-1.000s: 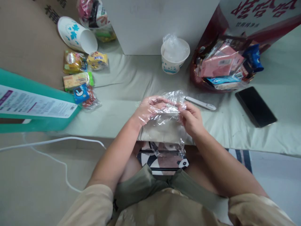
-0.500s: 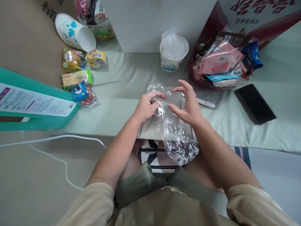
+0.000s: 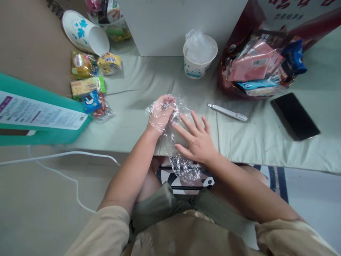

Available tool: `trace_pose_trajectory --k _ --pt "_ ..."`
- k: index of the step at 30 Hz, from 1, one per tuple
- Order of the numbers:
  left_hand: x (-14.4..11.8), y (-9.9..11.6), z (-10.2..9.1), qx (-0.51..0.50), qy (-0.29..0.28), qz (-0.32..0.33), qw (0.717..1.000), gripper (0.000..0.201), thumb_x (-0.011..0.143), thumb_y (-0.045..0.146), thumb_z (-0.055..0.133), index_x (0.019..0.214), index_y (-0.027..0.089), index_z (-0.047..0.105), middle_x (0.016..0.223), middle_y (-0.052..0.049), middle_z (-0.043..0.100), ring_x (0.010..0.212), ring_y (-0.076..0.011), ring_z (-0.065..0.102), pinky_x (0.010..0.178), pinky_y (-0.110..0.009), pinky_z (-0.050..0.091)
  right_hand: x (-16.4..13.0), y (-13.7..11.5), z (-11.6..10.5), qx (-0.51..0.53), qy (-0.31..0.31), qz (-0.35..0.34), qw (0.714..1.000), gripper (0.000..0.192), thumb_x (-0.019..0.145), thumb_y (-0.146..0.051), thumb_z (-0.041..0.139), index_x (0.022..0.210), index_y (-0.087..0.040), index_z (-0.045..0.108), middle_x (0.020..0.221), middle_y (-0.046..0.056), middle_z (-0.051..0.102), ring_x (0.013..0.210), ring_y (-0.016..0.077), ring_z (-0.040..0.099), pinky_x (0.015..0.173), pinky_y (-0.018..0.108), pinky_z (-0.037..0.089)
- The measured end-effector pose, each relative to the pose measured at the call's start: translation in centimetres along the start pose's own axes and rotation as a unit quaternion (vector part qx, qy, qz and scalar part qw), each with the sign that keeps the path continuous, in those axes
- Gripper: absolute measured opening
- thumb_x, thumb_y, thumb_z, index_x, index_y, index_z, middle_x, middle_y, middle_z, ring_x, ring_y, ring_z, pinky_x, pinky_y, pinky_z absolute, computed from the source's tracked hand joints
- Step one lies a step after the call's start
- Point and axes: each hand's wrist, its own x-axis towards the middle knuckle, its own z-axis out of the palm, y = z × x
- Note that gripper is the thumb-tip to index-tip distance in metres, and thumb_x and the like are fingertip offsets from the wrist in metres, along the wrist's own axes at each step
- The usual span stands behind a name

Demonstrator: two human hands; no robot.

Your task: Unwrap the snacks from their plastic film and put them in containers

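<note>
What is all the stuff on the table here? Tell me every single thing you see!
clear plastic bag: 1, see-through, crinkled, at the table's near edge under both hands
paper cup: 1, white and blue, upright, plastic inside, far middle
tipped paper cup: 1, white with blue flowers, far left
snack packets: several, yellow, green, blue, left
red snack bag: 1, full of packets, far right
white pen: 1, right of the hands
phone: 1, black, right
green box: 1, left edge
white cable: 1, floor
left hand: 1, inside the plastic
right hand: 1, fingers spread flat on the plastic
</note>
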Motion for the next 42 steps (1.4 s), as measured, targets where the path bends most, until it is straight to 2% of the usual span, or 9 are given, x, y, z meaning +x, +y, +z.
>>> trace_pose_trajectory --k 5,9,12,14,19,23,32,38,42 --pt "-0.3 -0.3 0.0 0.039 -0.122 0.080 0.989 0.019 0.080 0.016 0.073 0.098 0.020 0.068 0.106 -0.002 0.071 0.067 -0.0077 0.065 0.065 -0.024 0.058 2.5 3.4 -0.8 0.075 0.057 0.028 0.995 0.074 0.092 -0.058 0.057 0.155 -0.023 0.040 0.161 0.016 0.046 0.154 0.0377 0.035 0.122 0.059 0.028" --pt "-0.9 0.2 0.3 0.089 -0.195 0.088 0.973 0.017 0.081 0.015 0.071 0.097 0.019 0.070 0.105 -0.005 0.075 0.079 -0.0130 0.070 0.072 -0.027 0.060 3.9 5.0 -1.4 0.147 0.041 0.040 0.987 0.061 0.089 -0.057 0.065 0.140 -0.025 0.055 0.111 0.009 0.072 0.120 0.0314 0.062 0.112 0.054 0.037" --pt "-1.1 0.5 0.4 0.106 -0.204 0.070 0.971 0.022 0.080 0.011 0.070 0.100 0.019 0.070 0.107 -0.005 0.075 0.078 -0.0128 0.071 0.073 -0.027 0.059 3.8 5.0 -1.8 0.185 0.033 0.042 0.981 0.020 0.092 -0.046 0.066 0.097 -0.027 0.070 0.072 -0.001 0.061 0.083 0.0216 0.063 0.092 0.043 0.045" --pt "-1.2 0.6 0.3 0.102 -0.205 0.034 0.973 0.025 0.082 0.011 0.069 0.105 0.019 0.069 0.111 -0.005 0.075 0.070 -0.0111 0.070 0.069 -0.027 0.058 3.5 4.8 -2.2 0.240 0.051 0.050 0.968 0.020 0.094 -0.042 0.065 0.082 -0.025 0.066 0.073 -0.001 0.062 0.078 0.0184 0.061 0.083 0.039 0.046" --pt "-1.1 0.5 0.1 0.088 -0.205 0.008 0.975 0.027 0.082 0.009 0.069 0.107 0.019 0.069 0.114 -0.004 0.076 0.062 -0.0083 0.068 0.065 -0.025 0.055 3.5 4.6 -2.9 0.424 0.098 0.131 0.891 0.023 0.097 -0.043 0.062 0.084 -0.025 0.056 0.081 0.000 0.070 0.076 0.0159 0.067 0.076 0.034 0.052" --pt "-1.1 0.7 -0.1 0.086 -0.187 0.009 0.979 0.020 0.086 0.017 0.069 0.105 0.020 0.070 0.113 -0.005 0.076 0.059 -0.0061 0.063 0.050 -0.019 0.043 3.9 5.5 -2.7 0.393 0.103 0.221 0.887 0.022 0.091 -0.043 0.066 0.082 -0.026 0.055 0.056 -0.007 0.051 0.046 0.0102 0.046 0.050 0.026 0.035" --pt "-0.4 0.8 -0.7 0.047 -0.243 -0.043 0.968 0.072 0.084 0.082 0.052 0.102 0.016 0.073 0.108 -0.014 0.076 0.074 -0.0175 0.072 0.043 -0.021 0.025 4.4 6.8 -1.7 0.192 -0.006 0.223 0.956 0.020 0.079 -0.028 0.068 0.097 -0.022 0.064 0.059 -0.007 0.051 0.055 0.0119 0.047 0.064 0.030 0.040" --pt "-0.5 0.3 -0.3 0.131 -0.182 0.030 0.974 0.029 0.079 0.034 0.079 0.101 0.016 0.074 0.100 -0.007 0.075 0.086 -0.0149 0.068 0.073 -0.026 0.052 4.2 7.1 -1.2 0.064 0.029 0.211 0.975 0.035 0.082 -0.028 0.066 0.116 -0.023 0.063 0.094 0.006 0.066 0.087 0.0243 0.064 0.086 0.044 0.049" --pt "0.3 -0.5 -0.4 0.120 -0.090 0.086 0.985 0.024 0.080 0.012 0.070 0.103 0.018 0.071 0.101 -0.004 0.074 0.083 -0.0126 0.068 0.083 -0.029 0.055 3.0 6.5 -1.3 0.044 0.094 0.165 0.981 0.046 0.087 -0.036 0.065 0.130 -0.023 0.056 0.131 0.016 0.056 0.127 0.0353 0.054 0.103 0.056 0.047"
